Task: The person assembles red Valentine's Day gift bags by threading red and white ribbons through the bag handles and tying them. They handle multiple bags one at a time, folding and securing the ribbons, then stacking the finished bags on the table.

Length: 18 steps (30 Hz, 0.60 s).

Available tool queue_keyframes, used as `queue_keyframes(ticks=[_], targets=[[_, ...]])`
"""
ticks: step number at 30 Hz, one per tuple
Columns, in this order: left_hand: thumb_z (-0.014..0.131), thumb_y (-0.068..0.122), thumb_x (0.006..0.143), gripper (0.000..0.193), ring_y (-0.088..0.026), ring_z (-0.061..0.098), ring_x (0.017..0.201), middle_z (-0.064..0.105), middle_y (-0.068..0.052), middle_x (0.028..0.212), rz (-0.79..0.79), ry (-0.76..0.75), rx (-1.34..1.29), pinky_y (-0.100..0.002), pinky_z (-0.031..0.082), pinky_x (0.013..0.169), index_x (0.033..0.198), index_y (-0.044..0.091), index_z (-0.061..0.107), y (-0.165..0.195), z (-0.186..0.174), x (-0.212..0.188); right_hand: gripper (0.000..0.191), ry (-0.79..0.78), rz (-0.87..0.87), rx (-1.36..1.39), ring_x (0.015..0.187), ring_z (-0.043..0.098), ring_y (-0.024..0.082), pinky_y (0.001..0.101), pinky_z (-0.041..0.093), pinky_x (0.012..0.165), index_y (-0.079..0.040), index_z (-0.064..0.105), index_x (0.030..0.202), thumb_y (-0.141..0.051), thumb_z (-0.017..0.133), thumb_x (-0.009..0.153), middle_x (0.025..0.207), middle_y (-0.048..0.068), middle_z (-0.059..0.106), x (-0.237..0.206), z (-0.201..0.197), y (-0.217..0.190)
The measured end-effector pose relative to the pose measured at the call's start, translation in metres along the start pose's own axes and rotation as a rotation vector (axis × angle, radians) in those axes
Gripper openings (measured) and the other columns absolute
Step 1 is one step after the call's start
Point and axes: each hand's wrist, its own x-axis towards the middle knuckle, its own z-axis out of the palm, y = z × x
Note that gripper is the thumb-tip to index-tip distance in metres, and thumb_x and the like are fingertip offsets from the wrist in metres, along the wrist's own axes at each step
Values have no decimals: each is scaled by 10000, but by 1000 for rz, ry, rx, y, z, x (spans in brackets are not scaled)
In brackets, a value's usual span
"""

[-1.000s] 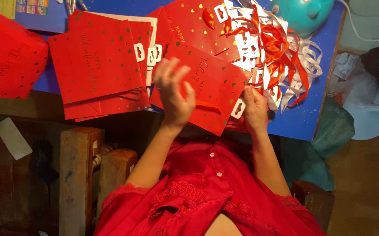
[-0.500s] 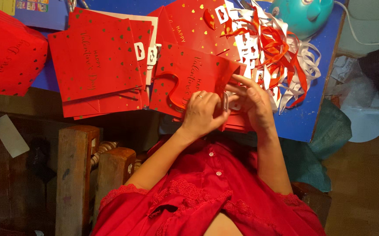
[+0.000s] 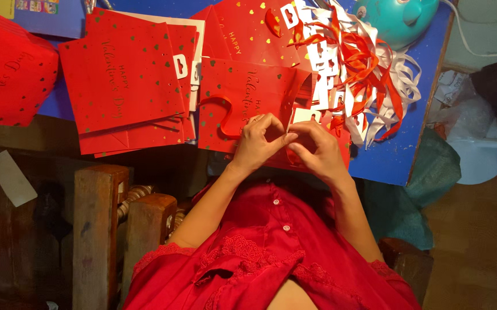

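Looking down at our own hands, we see the left hand [image 3: 258, 143] and the right hand [image 3: 317, 150] meeting fingertip to fingertip over a red gift bag [image 3: 247, 95] that lies flat on the blue tabletop [image 3: 394, 158], close to its near edge. Both sets of fingers are pinched together on something small at the bag's edge, near a white tag [image 3: 304, 115]; we cannot tell exactly what sits between them. A red ribbon handle [image 3: 221, 115] loops from the bag just left of the left hand. Further left lies a stack of flat red bags [image 3: 122, 80] with green heart specks, and another red bag [image 3: 7, 74] lies at the far left. Behind the right hand a tangle of red and white ribbons [image 3: 369, 74] with white tags spreads over the tabletop, with a teal round object [image 3: 397, 20] beyond it. Our red garment [image 3: 271, 247] fills the foreground.
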Motion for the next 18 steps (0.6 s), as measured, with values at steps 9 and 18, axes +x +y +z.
queue_keyframes(ticks=[9, 18], targets=[[860, 429, 808, 407, -260, 651, 789, 661, -52, 796, 15, 8, 150, -421, 476, 897, 874, 91, 643, 5, 21, 6, 122, 156, 150, -35, 769, 684, 138, 281, 538, 694, -13, 660, 1036, 33, 666, 924, 879, 83, 701, -12, 10, 30], [849, 423, 819, 371, -248, 669, 866, 717, -7, 867, -45, 22, 104, -394, 483, 892, 896, 119, 651, 6, 10, 7, 157, 349, 132, 565, 1122, 692, 168, 329, 582, 1018, -28, 528, 1149, 85, 588, 1058, 1206, 94, 724, -10, 8, 45]])
